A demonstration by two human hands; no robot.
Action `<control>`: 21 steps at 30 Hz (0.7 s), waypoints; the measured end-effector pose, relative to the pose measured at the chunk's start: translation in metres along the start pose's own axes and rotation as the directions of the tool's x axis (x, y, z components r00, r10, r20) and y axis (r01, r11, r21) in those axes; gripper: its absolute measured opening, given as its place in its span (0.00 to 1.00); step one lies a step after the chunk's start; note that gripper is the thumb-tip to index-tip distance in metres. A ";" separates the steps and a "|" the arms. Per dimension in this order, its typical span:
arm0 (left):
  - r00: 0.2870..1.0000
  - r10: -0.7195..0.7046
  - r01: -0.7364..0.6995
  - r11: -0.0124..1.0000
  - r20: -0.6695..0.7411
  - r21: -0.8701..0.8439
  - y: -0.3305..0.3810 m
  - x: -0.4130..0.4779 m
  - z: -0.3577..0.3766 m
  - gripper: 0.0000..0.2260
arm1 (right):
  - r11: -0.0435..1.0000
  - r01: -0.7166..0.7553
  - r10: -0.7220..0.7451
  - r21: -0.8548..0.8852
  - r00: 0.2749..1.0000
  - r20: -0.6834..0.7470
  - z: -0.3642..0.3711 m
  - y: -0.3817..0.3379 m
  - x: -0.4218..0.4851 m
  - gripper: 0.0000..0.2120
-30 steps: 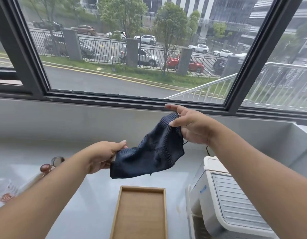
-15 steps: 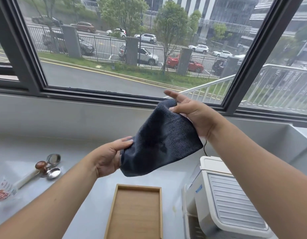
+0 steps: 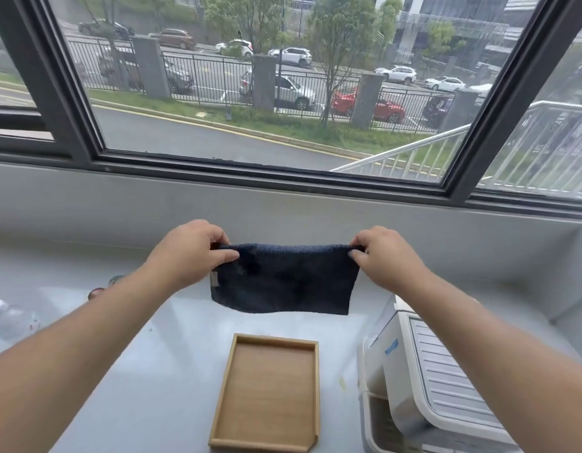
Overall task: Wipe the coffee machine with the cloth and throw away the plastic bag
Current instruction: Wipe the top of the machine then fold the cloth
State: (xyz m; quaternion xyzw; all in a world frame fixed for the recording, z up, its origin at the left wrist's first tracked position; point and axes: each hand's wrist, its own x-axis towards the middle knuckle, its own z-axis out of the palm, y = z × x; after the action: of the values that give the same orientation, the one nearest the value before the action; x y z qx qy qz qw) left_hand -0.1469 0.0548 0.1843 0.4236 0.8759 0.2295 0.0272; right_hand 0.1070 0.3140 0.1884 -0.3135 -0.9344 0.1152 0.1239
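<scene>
Head cam looks down over a pale counter [image 3: 172,371] under a big window [image 3: 283,93]. Far left edge: a clear plastic bag [image 3: 12,318] lies on the counter, blurred and partly cut off; just right of it 2 rounded bits [image 3: 101,289] peek out behind the left forearm, prob. the spoons seen 0.5 s ago, can't be sure now. Left hand [image 3: 188,253] pinches the top left corner of the dark blue cloth [image 3: 283,279] btw thumb and fingers. The cloth hangs flat in mid-air, top edge stretched level btw both hands, small tag at its left edge, bottom edge loose above the counter, touching nothing else. Half a sec ago it was bunched and slanted, w/ the right hand high near the window frame and the left hand low; now both hands sit level and well apart, cloth spread out. Below the cloth, apart from it, a wooden tray [image 3: 224,416] rests on the counter. Right hand [image 3: 384,259] grips the top right corner, thumb and fingers closed on the fabric. Lower right: the white coffee machine [image 3: 446,380] w/ ribbed grey top stands just beside the tray, partly under the right forearm.
</scene>
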 end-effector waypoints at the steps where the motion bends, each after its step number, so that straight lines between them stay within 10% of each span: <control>1: 1.000 0.025 -0.025 0.999 -0.001 0.031 -0.002 -0.001 0.001 0.10 | 1.000 -0.003 0.003 -0.027 1.000 0.029 0.003 0.001 0.000 0.06; 10: 0.954 -0.225 0.281 0.903 0.198 -0.325 0.027 -0.020 0.011 0.11 | 0.643 -0.371 0.229 0.671 0.928 0.294 0.023 -0.035 -0.016 0.04; 21: 0.873 -0.077 0.434 0.573 0.482 -0.695 0.075 -0.035 0.042 0.12 | 0.588 -0.331 -0.072 0.738 0.888 0.455 0.056 -0.091 -0.034 0.15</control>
State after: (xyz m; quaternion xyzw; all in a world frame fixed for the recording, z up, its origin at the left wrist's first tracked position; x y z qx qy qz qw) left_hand -0.0592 0.0845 0.1734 0.2708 0.7126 0.4910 0.4216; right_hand 0.0661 0.2147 0.1571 -0.2592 -0.7585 0.5973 0.0285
